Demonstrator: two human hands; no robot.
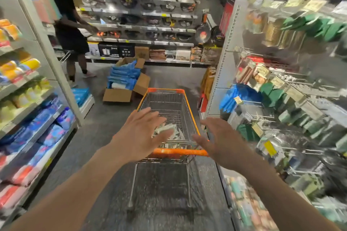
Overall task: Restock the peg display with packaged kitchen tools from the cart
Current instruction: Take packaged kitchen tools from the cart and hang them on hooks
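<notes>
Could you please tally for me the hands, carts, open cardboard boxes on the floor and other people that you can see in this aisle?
Hands: 2, left hand and right hand, both open and empty
Carts: 1, orange-trimmed cart
Open cardboard boxes: 1
Other people: 1
Total: 5

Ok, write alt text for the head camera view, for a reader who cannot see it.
Two bare hands, left hand and right hand, reach open toward the orange handle of a wire cart holding a few packages in a store aisle. A peg display of packaged goods stands to the right, stocked shelves to the left, and another person stands by cookware shelves ahead.
</notes>
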